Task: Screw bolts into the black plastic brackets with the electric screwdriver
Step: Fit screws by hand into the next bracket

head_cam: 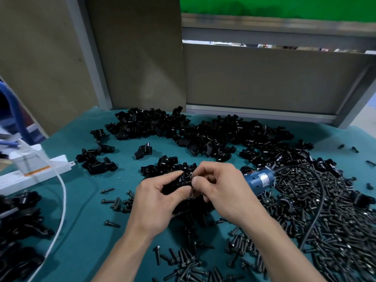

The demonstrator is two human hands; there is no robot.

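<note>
My left hand grips a black plastic bracket above the teal table. Thumb and fingers of my right hand pinch a small dark bolt against the bracket's right side. The blue electric screwdriver lies on the table just right of my right hand, untouched, its black cord curving over the bolts. A large heap of black bolts covers the right side. Loose brackets are piled at the back.
A white power strip with a plug and a white cable lies at the left. More brackets are stacked at the left edge. Scattered bolts lie left of my hands. Brown panels close the back.
</note>
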